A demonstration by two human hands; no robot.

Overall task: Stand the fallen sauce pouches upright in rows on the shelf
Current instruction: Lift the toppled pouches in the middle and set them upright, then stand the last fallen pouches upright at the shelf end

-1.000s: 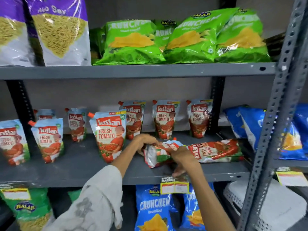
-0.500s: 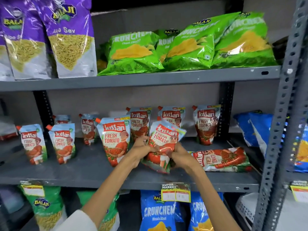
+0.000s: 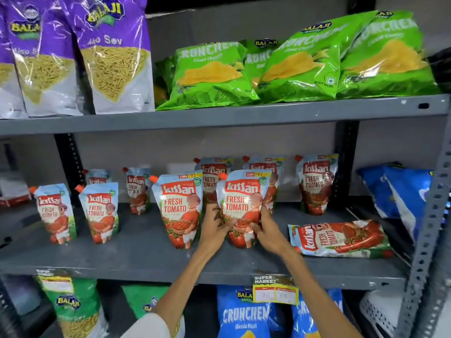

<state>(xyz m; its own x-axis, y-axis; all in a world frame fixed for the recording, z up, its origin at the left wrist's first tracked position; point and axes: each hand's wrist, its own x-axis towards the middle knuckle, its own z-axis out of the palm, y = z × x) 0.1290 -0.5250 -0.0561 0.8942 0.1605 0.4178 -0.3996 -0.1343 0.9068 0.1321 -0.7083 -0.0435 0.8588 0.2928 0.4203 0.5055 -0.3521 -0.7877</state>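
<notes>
A tomato sauce pouch (image 3: 240,198) stands upright at the middle of the grey shelf (image 3: 146,254), its base on the shelf. My left hand (image 3: 214,228) grips its lower left side and my right hand (image 3: 264,226) grips its lower right side. Just left of it stands another large upright pouch (image 3: 179,206). To the right, one fallen pouch (image 3: 339,237) lies flat on its back, its top pointing left. Several smaller pouches stand upright along the back and at the left (image 3: 55,213).
The shelf above holds purple snack bags (image 3: 112,57) and green chip bags (image 3: 210,74). Blue chip bags (image 3: 400,191) lean at the far right behind the perforated steel upright (image 3: 432,215). A yellow price tag (image 3: 274,290) hangs on the shelf's front edge.
Both hands lifted the pouch from lying flat, turned it upright and set its base down on the shelf beside the large standing pouch.
</notes>
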